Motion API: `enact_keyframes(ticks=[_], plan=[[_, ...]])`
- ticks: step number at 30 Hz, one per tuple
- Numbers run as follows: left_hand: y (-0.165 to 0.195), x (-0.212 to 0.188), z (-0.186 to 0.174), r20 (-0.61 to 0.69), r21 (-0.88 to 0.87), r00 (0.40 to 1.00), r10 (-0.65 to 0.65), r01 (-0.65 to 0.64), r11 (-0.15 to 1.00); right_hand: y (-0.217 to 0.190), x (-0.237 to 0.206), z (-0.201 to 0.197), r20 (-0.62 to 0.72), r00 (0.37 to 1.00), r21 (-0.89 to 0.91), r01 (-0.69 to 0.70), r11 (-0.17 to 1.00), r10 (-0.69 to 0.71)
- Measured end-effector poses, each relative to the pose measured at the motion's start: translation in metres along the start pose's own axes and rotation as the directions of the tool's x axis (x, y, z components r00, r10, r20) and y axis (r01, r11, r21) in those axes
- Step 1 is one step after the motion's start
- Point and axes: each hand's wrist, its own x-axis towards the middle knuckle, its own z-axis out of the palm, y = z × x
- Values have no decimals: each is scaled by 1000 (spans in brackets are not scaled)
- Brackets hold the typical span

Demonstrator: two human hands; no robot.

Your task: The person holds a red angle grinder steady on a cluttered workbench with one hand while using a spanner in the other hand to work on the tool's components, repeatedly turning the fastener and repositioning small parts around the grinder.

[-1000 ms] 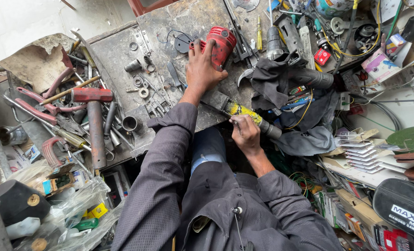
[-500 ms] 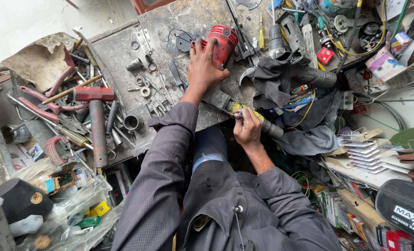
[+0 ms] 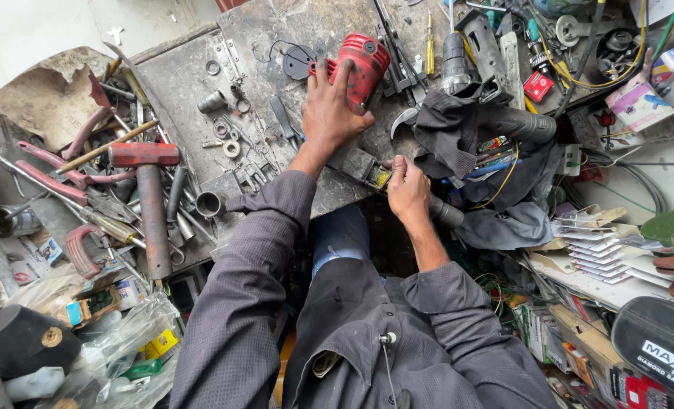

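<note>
**Red motor housing pinned on the bench, tool gripped at its edge**

On the scarred metal bench plate (image 3: 201, 76), near its far middle, lies the red power-tool housing (image 3: 361, 62), and everything else sits around it. The left hand (image 3: 329, 113) lies spread flat, fingers splayed over the housing's near side, pressing rather than wrapping it. Below and right of the housing, at the bench's front edge, the right hand (image 3: 407, 189) is curled tight around a dark-handled tool with a yellow band (image 3: 379, 176).

Judging by this, the housing appears detached from any full tool and merely steadied; no fastener or part is visibly freed, so the work looks early or midway.

Right of the housing, a dark cloth (image 3: 450, 125) drapes over other parts and hides them. Well left of the housing rests a red-headed hammer (image 3: 146, 189) among loose washers and pliers. The gripped tool's working tip is covered by the hand, and what it meets cannot be made out.
</note>
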Motion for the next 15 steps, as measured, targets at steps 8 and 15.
enact_keyframes(ticks=[8,15], plan=[[4,-3,-4,10,-14,1000,-20,20,1000,30,24,3,125,992,197,-9,980,-16],[5,-4,-4,-4,-16,1000,-21,21,1000,22,17,-1,96,994,223,-74,972,54]])
